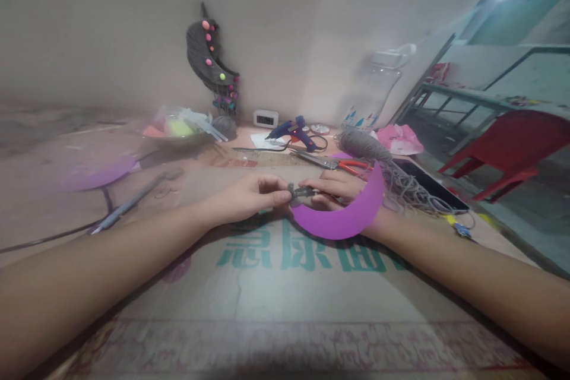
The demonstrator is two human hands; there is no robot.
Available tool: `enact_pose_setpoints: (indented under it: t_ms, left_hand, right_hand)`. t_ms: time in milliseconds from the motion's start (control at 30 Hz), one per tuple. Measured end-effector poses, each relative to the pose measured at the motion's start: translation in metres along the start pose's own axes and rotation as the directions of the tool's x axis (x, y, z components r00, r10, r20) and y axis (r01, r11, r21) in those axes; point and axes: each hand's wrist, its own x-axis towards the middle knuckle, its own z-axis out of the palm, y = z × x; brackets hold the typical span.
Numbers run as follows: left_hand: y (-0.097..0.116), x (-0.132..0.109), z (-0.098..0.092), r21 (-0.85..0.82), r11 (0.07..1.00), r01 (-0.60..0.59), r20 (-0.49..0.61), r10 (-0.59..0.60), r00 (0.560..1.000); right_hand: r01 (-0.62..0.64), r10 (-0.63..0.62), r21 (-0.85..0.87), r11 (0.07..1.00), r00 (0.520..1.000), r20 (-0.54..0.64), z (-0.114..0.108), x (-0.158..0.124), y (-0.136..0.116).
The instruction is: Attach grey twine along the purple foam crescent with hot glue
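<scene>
Two bare hands meet over a pale sheet (267, 297) printed with green characters on the counter (53, 214). A flat purple crescent (339, 224) is held up between them, its bulge toward the wearer and its far tip rising in front of the right wrist. Gray yarn (304, 192) wraps the crescent's near end. The left hand (249, 196) pinches that wrapped end between thumb and fingers; the right hand (336, 187) has its fingers bent closed on the yarn just beside it.

Red-handled scissors (332, 161) lie just beyond the right hand. Farther back, a blue glue gun (294, 130) rests partly on white paper, near a small white clock (266, 118). To the right, a gray skein (363, 143) and tangled strands lie beside a dark flat device (430, 184). A gray crescent with colored pompoms (205, 56) hangs on the wall.
</scene>
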Motion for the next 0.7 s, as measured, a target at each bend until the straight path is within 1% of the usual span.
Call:
enact_pose_setpoints:
  t_ms: [133,300,433,600,700]
  left_hand:
    - [0.0007,-0.0003,0.0006,-0.021,1.000,0.002,0.003,-0.002,1.000]
    - [-0.0001,-0.0014,0.0012,-0.051,0.998,0.043,0.004,-0.043,0.999]
    - [-0.0009,-0.0013,0.0005,-0.045,0.998,0.052,0.006,-0.052,0.999]
    - [-0.0021,-0.0006,0.0003,-0.049,0.997,0.055,0.005,-0.055,0.998]
    - [-0.0017,-0.0009,0.0008,-0.049,0.997,0.057,0.003,-0.057,0.998]
  right_hand:
    - [0.048,-0.048,-0.046,0.998,0.999,0.001,-0.0006,0.0013,0.0010]
    - [0.067,-0.068,-0.089,0.994,0.998,-0.002,0.0001,0.0012,0.0036]
    - [0.061,-0.061,-0.103,0.993,0.998,0.005,0.0020,0.0005,0.0054]
    - [0.026,-0.025,-0.078,0.997,1.000,0.013,0.0029,-0.0009,0.0059]
    - [0.030,-0.029,-0.064,0.998,0.999,0.023,0.0027,-0.0012,0.0067]
